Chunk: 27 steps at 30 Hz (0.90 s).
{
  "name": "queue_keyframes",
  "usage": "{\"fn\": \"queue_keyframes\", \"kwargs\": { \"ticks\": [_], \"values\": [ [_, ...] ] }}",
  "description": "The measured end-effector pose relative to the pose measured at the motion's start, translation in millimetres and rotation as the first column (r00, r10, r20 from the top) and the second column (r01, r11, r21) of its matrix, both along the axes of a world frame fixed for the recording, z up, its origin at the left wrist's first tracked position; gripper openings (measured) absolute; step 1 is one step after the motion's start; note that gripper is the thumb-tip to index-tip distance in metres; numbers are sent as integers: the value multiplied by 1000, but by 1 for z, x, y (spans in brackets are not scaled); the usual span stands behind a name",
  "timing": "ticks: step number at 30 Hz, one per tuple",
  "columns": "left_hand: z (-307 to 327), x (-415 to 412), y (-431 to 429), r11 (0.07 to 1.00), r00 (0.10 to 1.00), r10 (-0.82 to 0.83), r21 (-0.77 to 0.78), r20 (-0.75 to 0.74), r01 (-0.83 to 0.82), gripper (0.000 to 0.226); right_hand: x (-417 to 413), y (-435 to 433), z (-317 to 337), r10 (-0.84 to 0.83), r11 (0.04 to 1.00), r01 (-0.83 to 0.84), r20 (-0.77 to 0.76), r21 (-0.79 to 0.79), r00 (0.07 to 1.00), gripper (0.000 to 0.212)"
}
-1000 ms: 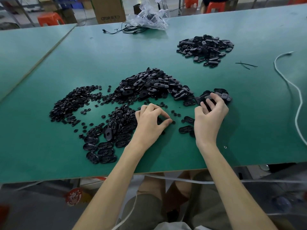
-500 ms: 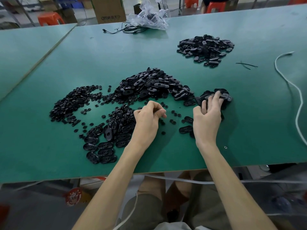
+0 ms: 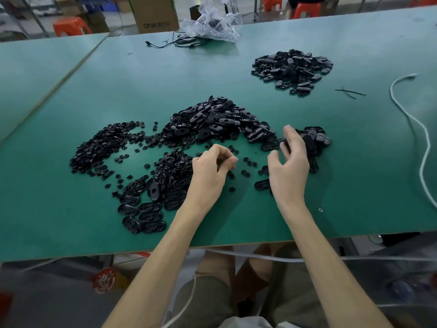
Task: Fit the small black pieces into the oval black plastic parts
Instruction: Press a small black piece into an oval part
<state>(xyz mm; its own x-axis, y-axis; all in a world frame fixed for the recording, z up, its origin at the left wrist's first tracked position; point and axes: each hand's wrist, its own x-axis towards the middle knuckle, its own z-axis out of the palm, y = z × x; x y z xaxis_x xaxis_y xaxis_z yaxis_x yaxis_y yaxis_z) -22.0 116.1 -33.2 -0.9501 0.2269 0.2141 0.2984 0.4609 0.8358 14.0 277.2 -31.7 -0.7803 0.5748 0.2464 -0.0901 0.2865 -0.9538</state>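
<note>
Only the head view to go on. Green table [image 3: 354,174], black bits everywhere.

The left hand [image 3: 211,170] sits near the middle of the table with its fingers curled in and the thumb tip pressed against the forefinger. It might be pinching a small piece, but I honestly can't tell. A heap of small black pieces [image 3: 169,172] lies just beside it on its left, touching the knuckle side. A few loose small pieces [image 3: 246,172] are scattered in the gap between the two hands. A second, wider spread of small pieces [image 3: 101,145] lies well off to the left.

The right hand [image 3: 289,166] is lifted a bit with its fingers loosely straight and spread, so it looks open. The fingertips are motion-blurred. Just past those fingers, on their right, is a little cluster of oval parts [image 3: 315,138], close enough that the hand overlaps it. One single oval part [image 3: 262,184] lies flat just left of that wrist.

The big mound of oval parts [image 3: 212,121] lies beyond both hands, nearer the left one. Another pile of ovals [image 3: 293,69] is far back on the right, well apart from everything. A few flat-lying ovals [image 3: 142,214] sit near the front edge, left of the left forearm.

A white cord [image 3: 424,138] snakes down the right side, and a crumpled plastic bag [image 3: 212,22] sits at the far edge.
</note>
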Motion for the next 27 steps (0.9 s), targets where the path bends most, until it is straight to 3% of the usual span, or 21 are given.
{"fn": "queue_keyframes", "kwargs": {
  "ticks": [4,7,12,16,20,27],
  "values": [
    [0,-1,-1,1000,998,-11,-30,-59,9,5,-4,-4,-4,76,933,-144,208,331,975,50],
    [-1,-1,-2,999,994,-28,-24,-108,26,10,-5,-8,-6,72,873,-205,301,442,951,47],
    [-2,-3,-2,1000,994,-30,-9,-102,29,15,-4,-8,-6,9,870,-134,256,475,967,31],
    [-2,-3,-1,1000,995,-16,7,-94,17,14,-3,-6,-4,-47,889,-47,193,456,980,34],
    [-1,-2,-1,1000,995,-22,16,-99,24,15,-4,-5,-7,-28,866,-109,265,487,964,31],
    [-2,-1,0,999,995,-8,41,-103,12,6,-2,-7,-8,-33,854,-96,237,512,971,21]
  ]
}}
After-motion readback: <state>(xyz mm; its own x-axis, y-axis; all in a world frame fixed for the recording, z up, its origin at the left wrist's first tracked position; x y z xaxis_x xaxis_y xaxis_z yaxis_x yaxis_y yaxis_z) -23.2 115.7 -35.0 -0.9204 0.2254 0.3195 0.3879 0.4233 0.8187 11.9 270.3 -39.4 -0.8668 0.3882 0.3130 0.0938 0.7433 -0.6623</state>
